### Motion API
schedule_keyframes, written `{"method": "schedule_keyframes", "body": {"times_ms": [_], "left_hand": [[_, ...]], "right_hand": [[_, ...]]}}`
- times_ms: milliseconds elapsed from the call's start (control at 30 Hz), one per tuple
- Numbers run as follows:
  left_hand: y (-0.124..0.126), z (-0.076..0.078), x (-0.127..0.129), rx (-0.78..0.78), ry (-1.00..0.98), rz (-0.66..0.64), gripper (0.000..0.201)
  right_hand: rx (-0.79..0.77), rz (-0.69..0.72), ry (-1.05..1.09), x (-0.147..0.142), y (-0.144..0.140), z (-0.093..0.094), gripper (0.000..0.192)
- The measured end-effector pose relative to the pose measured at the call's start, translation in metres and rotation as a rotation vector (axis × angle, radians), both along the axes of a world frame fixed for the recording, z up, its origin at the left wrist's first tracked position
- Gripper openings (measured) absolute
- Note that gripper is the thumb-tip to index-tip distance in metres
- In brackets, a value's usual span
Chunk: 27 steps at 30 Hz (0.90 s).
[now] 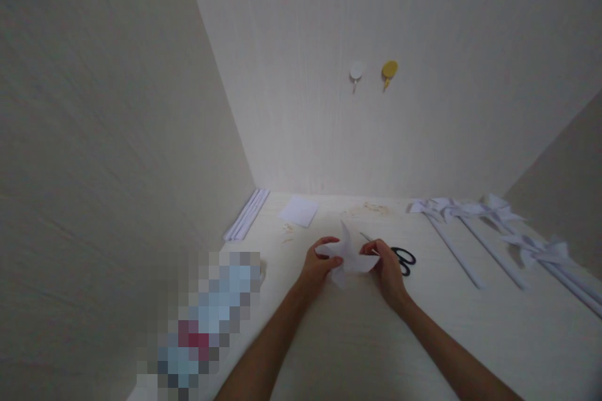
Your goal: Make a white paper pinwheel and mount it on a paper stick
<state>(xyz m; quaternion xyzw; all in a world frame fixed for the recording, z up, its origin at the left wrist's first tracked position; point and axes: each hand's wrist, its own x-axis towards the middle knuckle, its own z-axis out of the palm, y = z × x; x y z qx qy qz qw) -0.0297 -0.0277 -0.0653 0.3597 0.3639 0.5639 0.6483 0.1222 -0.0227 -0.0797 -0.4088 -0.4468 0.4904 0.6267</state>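
A white paper pinwheel with pointed blades is held just over the white table. My left hand grips its left side, thumb in front and fingers behind the paper. On the other side, my right hand has its fingers curled in at the right blade; the fingertips are partly hidden by the paper. Scissors with black handles lie on the table right behind my right hand, their blades pointing left.
Several finished pinwheels on white paper sticks lie to the right. Rolled paper sticks rest at the left wall, near a square paper sheet. Small thin brownish bits are scattered at the back. A blurred-out object stands at left.
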Motion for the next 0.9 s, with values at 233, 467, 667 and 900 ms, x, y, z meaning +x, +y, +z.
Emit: {"method": "schedule_keyframes", "body": {"times_ms": [233,467,667,900], "left_hand": [[-0.006,0.008,0.002,-0.042,-0.149,-0.156,0.043],[-0.013,0.009,0.008,-0.063,-0.133,-0.386,0.045],[-0.013,0.009,0.010,-0.044,-0.211,-0.462,0.044],[-0.009,0.013,-0.002,-0.035,-0.271,-0.505,0.047]], "right_hand": [[-0.099,0.011,0.038,0.005,0.001,0.003,0.031],[-0.125,0.039,-0.249,0.003,-0.004,0.008,0.028],[-0.058,0.116,-0.534,-0.001,0.014,0.014,0.021],[0.160,0.338,-0.687,-0.062,0.069,0.011,0.010]]}}
